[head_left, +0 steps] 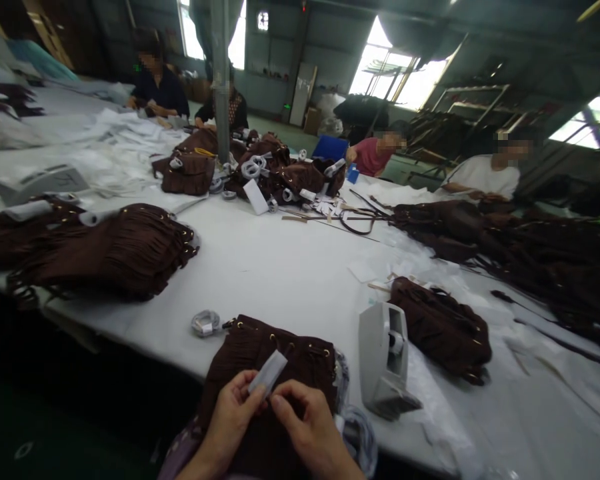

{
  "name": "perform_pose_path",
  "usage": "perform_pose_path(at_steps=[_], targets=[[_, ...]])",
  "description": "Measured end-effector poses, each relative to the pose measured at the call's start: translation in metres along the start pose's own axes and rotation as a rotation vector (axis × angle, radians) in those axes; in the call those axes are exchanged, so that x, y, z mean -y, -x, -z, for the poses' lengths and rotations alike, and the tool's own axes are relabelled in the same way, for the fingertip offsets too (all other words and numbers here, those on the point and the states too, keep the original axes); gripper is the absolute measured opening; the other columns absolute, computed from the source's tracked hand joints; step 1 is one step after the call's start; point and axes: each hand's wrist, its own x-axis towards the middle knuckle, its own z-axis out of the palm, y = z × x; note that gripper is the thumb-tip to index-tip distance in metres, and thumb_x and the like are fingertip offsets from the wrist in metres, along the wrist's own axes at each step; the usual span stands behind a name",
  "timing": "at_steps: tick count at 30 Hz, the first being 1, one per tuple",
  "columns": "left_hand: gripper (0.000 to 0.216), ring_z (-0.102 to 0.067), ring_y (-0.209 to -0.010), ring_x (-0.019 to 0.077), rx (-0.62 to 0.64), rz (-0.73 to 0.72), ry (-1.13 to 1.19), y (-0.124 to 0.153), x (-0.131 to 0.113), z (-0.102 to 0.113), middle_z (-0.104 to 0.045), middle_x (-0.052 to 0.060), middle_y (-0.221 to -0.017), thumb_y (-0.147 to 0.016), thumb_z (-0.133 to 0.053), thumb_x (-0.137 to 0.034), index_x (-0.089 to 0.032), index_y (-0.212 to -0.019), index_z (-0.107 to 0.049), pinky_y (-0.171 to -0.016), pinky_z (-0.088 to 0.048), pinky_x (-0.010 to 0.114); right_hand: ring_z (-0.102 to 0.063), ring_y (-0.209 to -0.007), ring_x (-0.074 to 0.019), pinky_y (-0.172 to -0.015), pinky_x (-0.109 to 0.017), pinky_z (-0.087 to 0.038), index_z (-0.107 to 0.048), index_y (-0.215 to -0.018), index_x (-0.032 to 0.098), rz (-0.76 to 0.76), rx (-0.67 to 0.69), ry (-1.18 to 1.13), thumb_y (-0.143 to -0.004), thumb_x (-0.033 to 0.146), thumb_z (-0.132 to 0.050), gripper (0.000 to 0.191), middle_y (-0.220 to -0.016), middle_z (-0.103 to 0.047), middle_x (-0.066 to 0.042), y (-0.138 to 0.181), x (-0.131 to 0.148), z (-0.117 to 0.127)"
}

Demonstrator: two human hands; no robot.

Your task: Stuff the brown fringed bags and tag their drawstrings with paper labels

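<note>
A brown fringed bag (307, 357) with gold eyelets lies at the table's front edge, partly over my lap. Above it, my left hand (234, 403) is closed on a small strip of white paper (271, 368), pinched between thumb and fingers. Close beside the strip's lower end is my right hand (307, 417), its thumb and forefinger pressed together. Whatever sits in that pinch is too small to make out. Grey wrapped coils (360, 437) show at the bag's right side.
A pale dispenser-like device (377, 360) stands to the right, by another brown bag (440, 327). More brown bags (105, 250) lie left, with a small wrapped coil (206, 323) nearer. A metal post (221, 100) rises beyond a bag pile. Several people work across the white table (280, 267).
</note>
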Motion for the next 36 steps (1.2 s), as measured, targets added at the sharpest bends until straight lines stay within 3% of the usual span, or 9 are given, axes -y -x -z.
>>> perform_pose_path(at_steps=[4, 14, 20, 24, 30, 33, 36], targets=[[0.036, -0.054, -0.058, 0.0113, 0.028, -0.027, 0.016, -0.003, 0.004, 0.003, -0.063, 0.0, -0.067, -0.068, -0.075, -0.041, -0.014, -0.085, -0.06, -0.055, -0.041, 0.02, -0.061, -0.068, -0.0156, -0.064, -0.022, -0.043, -0.069, -0.071, 0.016, -0.047, 0.002, -0.003, -0.086, 0.035, -0.051, 0.03, -0.071, -0.069, -0.002, -0.016, -0.009, -0.01], [0.032, -0.061, -0.072, 0.0176, 0.011, -0.078, -0.061, -0.001, 0.004, 0.001, -0.065, 0.003, -0.073, -0.071, -0.071, -0.042, -0.016, -0.085, -0.059, -0.063, -0.045, 0.023, -0.044, -0.048, -0.0096, -0.048, -0.022, -0.028, -0.062, -0.05, 0.013, -0.26, -0.188, 0.171, -0.073, 0.037, -0.061, 0.033, -0.047, -0.053, 0.002, -0.031, -0.024, -0.024], [0.029, -0.051, -0.06, 0.0131, 0.06, -0.116, -0.103, -0.002, -0.002, 0.004, -0.056, -0.002, -0.063, -0.08, -0.06, -0.046, -0.018, -0.077, -0.055, -0.057, -0.041, 0.022, -0.042, -0.046, -0.0092, -0.047, -0.022, -0.028, -0.059, -0.048, 0.015, -0.289, -0.195, 0.1, -0.072, 0.039, -0.061, 0.034, -0.046, -0.052, 0.003, -0.03, -0.025, -0.025], [0.035, -0.044, -0.052, 0.0106, 0.03, -0.061, -0.07, -0.011, 0.005, 0.004, -0.047, -0.005, -0.057, -0.081, -0.057, -0.05, -0.019, -0.067, -0.049, -0.05, -0.037, 0.021, -0.043, -0.046, -0.0094, -0.047, -0.022, -0.029, -0.06, -0.05, 0.015, -0.288, -0.193, 0.063, -0.072, 0.04, -0.062, 0.033, -0.047, -0.053, 0.003, -0.028, -0.026, -0.024], [0.034, -0.05, -0.055, 0.0108, 0.115, 0.02, -0.012, -0.012, 0.006, 0.005, -0.054, -0.003, -0.061, -0.077, -0.064, -0.049, -0.017, -0.075, -0.051, -0.054, -0.04, 0.022, -0.044, -0.048, -0.0096, -0.047, -0.022, -0.029, -0.059, -0.05, 0.014, -0.282, -0.191, 0.059, -0.073, 0.04, -0.061, 0.035, -0.048, -0.055, 0.002, -0.026, -0.031, -0.023], [0.033, -0.053, -0.055, 0.0109, 0.168, 0.028, -0.049, -0.01, 0.004, 0.008, -0.059, -0.001, -0.061, -0.076, -0.068, -0.045, -0.016, -0.079, -0.052, -0.054, -0.039, 0.022, -0.045, -0.049, -0.0097, -0.047, -0.021, -0.029, -0.06, -0.054, 0.014, -0.266, -0.136, -0.013, -0.075, 0.041, -0.06, 0.035, -0.05, -0.056, 0.001, -0.025, -0.035, -0.019], [0.032, -0.054, -0.055, 0.0109, 0.163, 0.023, 0.002, -0.008, 0.003, 0.007, -0.06, -0.001, -0.062, -0.077, -0.066, -0.045, -0.016, -0.081, -0.053, -0.054, -0.04, 0.022, -0.044, -0.048, -0.0088, -0.046, -0.02, -0.031, -0.063, -0.062, 0.013, -0.261, 0.03, -0.184, -0.076, 0.043, -0.06, 0.033, -0.053, -0.057, 0.001, -0.023, -0.036, -0.01]])
